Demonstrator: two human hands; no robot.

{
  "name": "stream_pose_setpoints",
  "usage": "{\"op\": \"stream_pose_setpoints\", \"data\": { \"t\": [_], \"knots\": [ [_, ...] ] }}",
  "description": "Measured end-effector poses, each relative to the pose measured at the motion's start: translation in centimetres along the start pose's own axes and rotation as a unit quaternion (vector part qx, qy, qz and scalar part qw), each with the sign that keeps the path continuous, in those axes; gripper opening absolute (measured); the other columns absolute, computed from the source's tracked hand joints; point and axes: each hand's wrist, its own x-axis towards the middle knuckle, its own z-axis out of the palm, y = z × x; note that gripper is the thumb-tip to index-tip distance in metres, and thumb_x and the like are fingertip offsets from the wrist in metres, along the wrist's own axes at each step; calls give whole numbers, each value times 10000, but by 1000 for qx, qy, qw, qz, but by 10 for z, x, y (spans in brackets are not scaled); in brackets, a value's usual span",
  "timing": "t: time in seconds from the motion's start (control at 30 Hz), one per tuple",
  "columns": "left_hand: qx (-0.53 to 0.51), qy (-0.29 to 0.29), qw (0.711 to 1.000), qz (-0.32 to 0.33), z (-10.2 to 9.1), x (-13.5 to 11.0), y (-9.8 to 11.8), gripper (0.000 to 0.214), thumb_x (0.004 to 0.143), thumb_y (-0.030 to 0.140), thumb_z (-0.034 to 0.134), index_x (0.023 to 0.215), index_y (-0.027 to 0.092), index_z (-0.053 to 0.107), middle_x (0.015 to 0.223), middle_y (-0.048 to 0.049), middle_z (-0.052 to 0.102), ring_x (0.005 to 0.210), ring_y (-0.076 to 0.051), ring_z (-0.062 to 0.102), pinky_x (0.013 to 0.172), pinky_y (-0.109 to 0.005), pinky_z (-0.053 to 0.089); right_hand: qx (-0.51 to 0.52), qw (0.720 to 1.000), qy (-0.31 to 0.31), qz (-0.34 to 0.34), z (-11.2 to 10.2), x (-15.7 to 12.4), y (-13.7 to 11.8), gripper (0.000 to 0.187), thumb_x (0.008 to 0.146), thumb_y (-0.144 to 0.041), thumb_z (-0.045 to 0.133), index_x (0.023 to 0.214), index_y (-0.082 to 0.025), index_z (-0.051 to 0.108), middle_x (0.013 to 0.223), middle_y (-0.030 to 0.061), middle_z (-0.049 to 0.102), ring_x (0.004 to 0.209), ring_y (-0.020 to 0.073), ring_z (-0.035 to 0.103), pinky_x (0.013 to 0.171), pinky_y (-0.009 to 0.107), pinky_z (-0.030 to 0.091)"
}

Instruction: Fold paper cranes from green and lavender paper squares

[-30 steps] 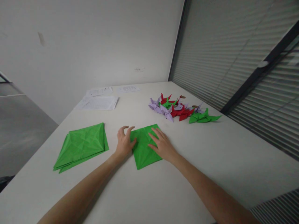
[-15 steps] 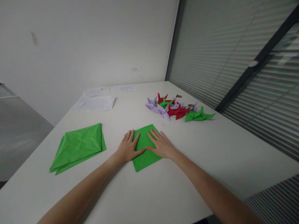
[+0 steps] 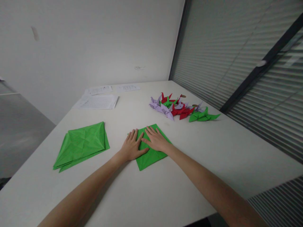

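A square of green paper (image 3: 149, 158) lies flat on the white table before me, partly covered by both hands. On its left side rests my left hand (image 3: 132, 147), palm down with the fingers spread. My right hand (image 3: 156, 140) lies flat across the paper's upper middle, fingers stretched out and close to the left thumb and forefinger. Left of my hands is a loose stack of larger creased green paper sheets (image 3: 82, 143), which neither hand touches.
Folded paper cranes in red, green and lilac (image 3: 181, 111) are heaped at the back right. Printed sheets (image 3: 100, 102) lie at the back left. A wall stands behind the table (image 3: 132, 195), and window blinds (image 3: 213, 56) run along its right side.
My right hand has slid left and slightly up over the green paper, uncovering its right edge. My left hand stays in place on the paper. The view has shifted a little.
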Motion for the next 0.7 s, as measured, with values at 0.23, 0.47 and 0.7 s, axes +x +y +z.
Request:
{"op": "stream_pose_setpoints", "data": {
  "t": [0.23, 0.47, 0.7],
  "knots": [
    [-14, 4, 1000, -25, -4, 0, 4, 895, 809, 720, 474, 1457, 112, 369, 1543, -225, 265, 1438, -416, 184, 1136, -574, 217, -43, 995, 5, 89, 2, -5, 35, 825, 897, -714, 102, 1515, -189, 259, 1593, 86, 201, 1470, 306, 149, 1156, 598, 93],
    [-29, 4, 996, 83, -16, -5, 35, 838, 869, 655, 435, 1480, 95, 307, 1550, -218, 253, 1460, -351, 163, 1165, -532, 196, -56, 994, 6, 89, 2, -5, 38, 812, 910, -693, 128, 1510, -166, 274, 1586, 109, 217, 1462, 334, 166, 1148, 615, 82],
    [-33, -24, 996, 77, -5, -10, 43, 888, 826, 704, 461, 1481, 122, 317, 1542, -223, 265, 1441, -390, 204, 1150, -600, 141, -47, 994, 92, 26, -5, -22, 18, 724, 960, -587, 192, 1476, -105, 350, 1580, 151, 228, 1477, 299, 113, 1181, 537, 64]
  ]
}}
